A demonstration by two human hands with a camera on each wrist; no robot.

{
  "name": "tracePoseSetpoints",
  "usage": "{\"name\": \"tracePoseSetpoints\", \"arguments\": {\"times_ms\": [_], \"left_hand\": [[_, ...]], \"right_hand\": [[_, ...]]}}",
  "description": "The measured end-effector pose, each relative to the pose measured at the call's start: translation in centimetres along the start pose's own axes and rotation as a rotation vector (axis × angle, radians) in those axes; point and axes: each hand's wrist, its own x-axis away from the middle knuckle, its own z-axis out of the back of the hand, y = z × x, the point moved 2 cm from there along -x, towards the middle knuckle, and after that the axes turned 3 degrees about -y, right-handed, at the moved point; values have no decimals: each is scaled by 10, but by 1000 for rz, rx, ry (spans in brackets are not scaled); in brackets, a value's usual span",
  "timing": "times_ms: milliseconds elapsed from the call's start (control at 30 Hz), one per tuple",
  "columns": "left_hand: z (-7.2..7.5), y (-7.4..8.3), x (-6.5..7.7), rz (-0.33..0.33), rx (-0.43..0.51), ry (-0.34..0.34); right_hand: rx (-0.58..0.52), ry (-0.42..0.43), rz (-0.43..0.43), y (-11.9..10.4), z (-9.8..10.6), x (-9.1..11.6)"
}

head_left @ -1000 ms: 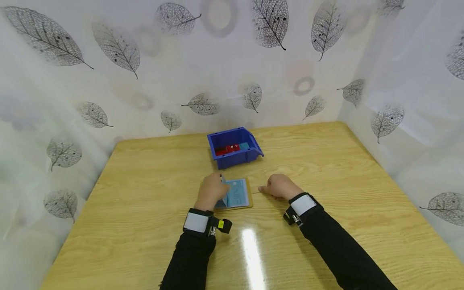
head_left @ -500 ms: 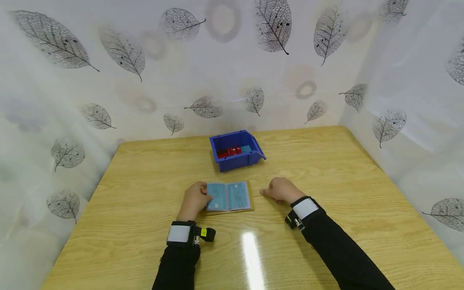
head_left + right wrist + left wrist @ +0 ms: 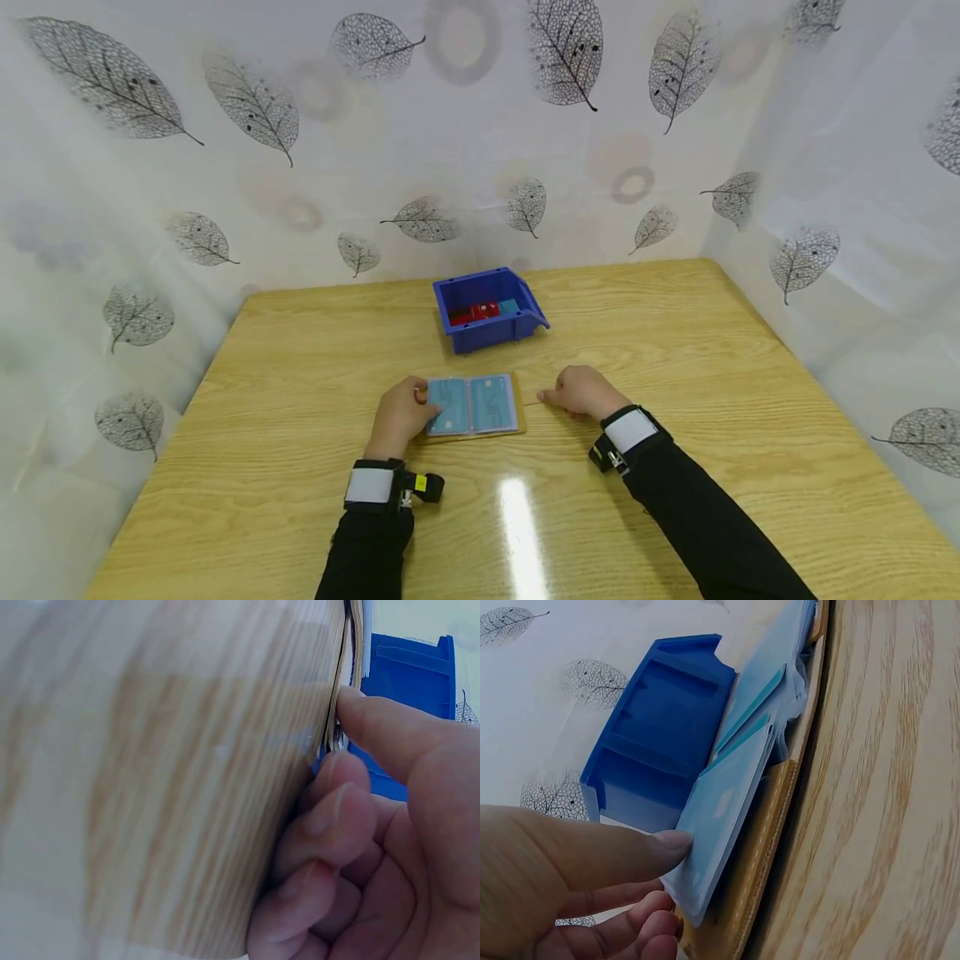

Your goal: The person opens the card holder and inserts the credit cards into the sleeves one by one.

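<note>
An open card holder (image 3: 520, 410) with a tan cover lies on the table, its clear sleeves spread left and right. Light-blue cards (image 3: 491, 402) show in both visible sleeves. My left hand (image 3: 400, 417) pinches the left sleeve by its outer edge; in the left wrist view the thumb (image 3: 671, 851) lies on top with the fingers below. At the right side, a thin strap (image 3: 531, 403) runs from the cover to my right hand (image 3: 587, 392). The right wrist view has that thumb (image 3: 367, 712) against the strap, the other fingers curled beneath.
Behind the card holder stands a blue plastic bin (image 3: 491, 333) with red cards (image 3: 474, 312) and a light-blue card (image 3: 508, 306) inside. A leaf-patterned curtain (image 3: 465, 125) borders the wooden table (image 3: 300, 500) at the back and sides.
My left hand has swung a sleeve over to the left and moved off the middle, so both sleeves now lie spread. The right hand has stayed at the strap.
</note>
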Motion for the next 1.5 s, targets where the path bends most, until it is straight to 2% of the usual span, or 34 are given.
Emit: {"name": "tracePoseSetpoints", "arguments": {"times_ms": [67,167,300,433,533,667,800,1067,1233,1367,1433,1500], "left_hand": [[1,1,0,-6,-19,9],[0,7,1,-39,-58,57],[-9,24,3,-120,-99,115],[-25,48,6,-205,-155,103],[-40,61,6,-229,-233,85],[-57,71,4,-209,-319,59],[-70,73,2,-187,-382,39],[-76,81,2,-133,-447,40],[-80,89,2,-86,-449,35],[-80,91,0,-90,-452,34],[-77,91,-1,-99,-414,24],[-72,90,-3,-106,-328,8]], "right_hand": [[-2,0,-3,0,0,0],[-1,0,-6,1,0,0],[-1,-2,-8,2,0,0],[-10,-4,-3,2,-1,1],[-8,-3,1,0,-3,1],[1,1,2,-1,-4,2],[2,3,-1,-2,-5,2],[2,17,16,-1,-2,2],[-6,25,35,0,-1,2],[-12,25,41,0,-1,2],[-13,24,37,1,-1,2],[-13,20,26,2,0,1]]}}
